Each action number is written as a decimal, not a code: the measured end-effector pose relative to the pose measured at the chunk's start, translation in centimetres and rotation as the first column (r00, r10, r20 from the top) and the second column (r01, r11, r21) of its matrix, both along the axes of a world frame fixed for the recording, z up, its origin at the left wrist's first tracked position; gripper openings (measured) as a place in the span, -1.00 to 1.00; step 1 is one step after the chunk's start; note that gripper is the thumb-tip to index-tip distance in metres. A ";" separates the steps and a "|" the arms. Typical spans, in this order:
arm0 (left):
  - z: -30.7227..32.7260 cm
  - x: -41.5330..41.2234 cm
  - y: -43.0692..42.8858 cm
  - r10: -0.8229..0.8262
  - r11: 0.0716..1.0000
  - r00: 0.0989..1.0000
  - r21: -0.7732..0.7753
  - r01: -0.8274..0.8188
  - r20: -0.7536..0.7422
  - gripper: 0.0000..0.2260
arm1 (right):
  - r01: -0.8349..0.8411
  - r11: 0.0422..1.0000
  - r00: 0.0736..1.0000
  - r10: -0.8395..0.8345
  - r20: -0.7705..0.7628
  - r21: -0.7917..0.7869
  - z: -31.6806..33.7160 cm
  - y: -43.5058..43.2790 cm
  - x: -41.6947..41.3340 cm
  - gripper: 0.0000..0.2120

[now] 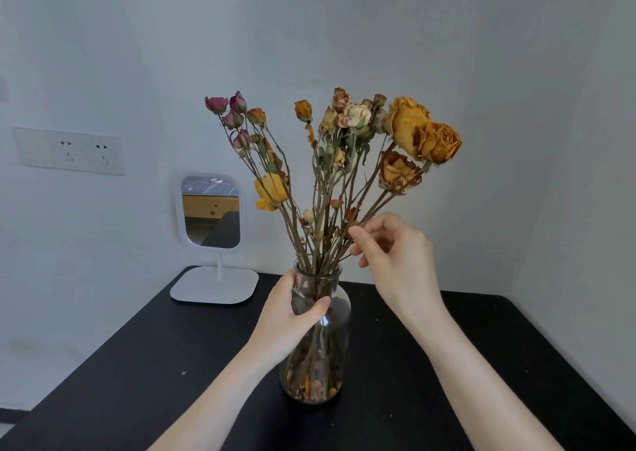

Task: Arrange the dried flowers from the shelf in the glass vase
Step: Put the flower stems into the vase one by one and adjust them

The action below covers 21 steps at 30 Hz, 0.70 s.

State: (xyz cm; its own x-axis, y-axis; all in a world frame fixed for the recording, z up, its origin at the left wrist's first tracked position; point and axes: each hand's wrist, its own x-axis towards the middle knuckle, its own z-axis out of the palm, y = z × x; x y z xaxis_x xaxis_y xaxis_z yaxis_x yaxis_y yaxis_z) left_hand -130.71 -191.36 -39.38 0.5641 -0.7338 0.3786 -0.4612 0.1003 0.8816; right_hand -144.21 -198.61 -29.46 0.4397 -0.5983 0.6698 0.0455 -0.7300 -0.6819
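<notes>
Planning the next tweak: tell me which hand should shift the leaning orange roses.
Right. The right hand is up at the stems below the orange roses, fingertips at them; the left hand grips the glass vase, steadying it.

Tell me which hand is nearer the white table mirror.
Left. The left hand grips the glass vase just right of the mirror; the right hand is farther right, at the dried flower stems.

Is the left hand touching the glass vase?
Touching. The head view shows the left hand wrapped round the neck of the glass vase, with the thumb lying across the front of the glass.
</notes>
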 end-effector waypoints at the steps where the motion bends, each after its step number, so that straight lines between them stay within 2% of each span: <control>1: 0.0 0.0 0.0 -0.002 1.000 1.000 0.000 0.002 -0.002 -0.66 | -0.012 1.000 1.000 0.012 0.015 0.005 0.2 0.0 0.0 -0.87; 5: 0.1 -0.1 0.1 -0.002 1.000 1.000 0.003 0.002 0.000 -0.69 | -0.020 1.000 0.989 0.018 0.148 0.015 0.8 0.2 -0.2 -0.91; 10: 0.1 -0.1 0.0 0.022 1.000 1.000 0.004 -0.022 0.002 -0.72 | 0.036 0.999 0.997 -0.034 0.066 -0.028 0.7 0.4 0.4 -0.88; 16: 0.1 -0.1 0.0 0.015 1.000 1.000 -0.003 -0.015 -0.003 -0.70 | 0.098 0.993 0.994 -0.095 0.052 -0.060 0.7 0.6 1.0 -0.87; 19: 0.4 -0.3 0.1 0.004 1.000 1.000 -0.001 -0.004 0.003 -0.71 | 0.091 0.995 0.994 -0.088 0.061 -0.049 0.4 0.4 0.8 -0.87; 21: 0.8 -0.3 0.5 -0.038 0.999 0.998 0.022 0.040 -0.049 -0.71 | 0.050 0.998 0.996 -0.048 0.079 -0.024 0.0 0.1 0.3 -0.88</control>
State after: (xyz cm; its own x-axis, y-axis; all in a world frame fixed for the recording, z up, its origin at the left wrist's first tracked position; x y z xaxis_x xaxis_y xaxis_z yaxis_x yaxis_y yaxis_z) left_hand -130.98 -190.85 -38.54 0.5522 -0.7636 0.3346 -0.4140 0.0972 0.9051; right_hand -143.93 -198.47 -29.46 0.3558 -0.6000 0.7165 0.0617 -0.7499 -0.6586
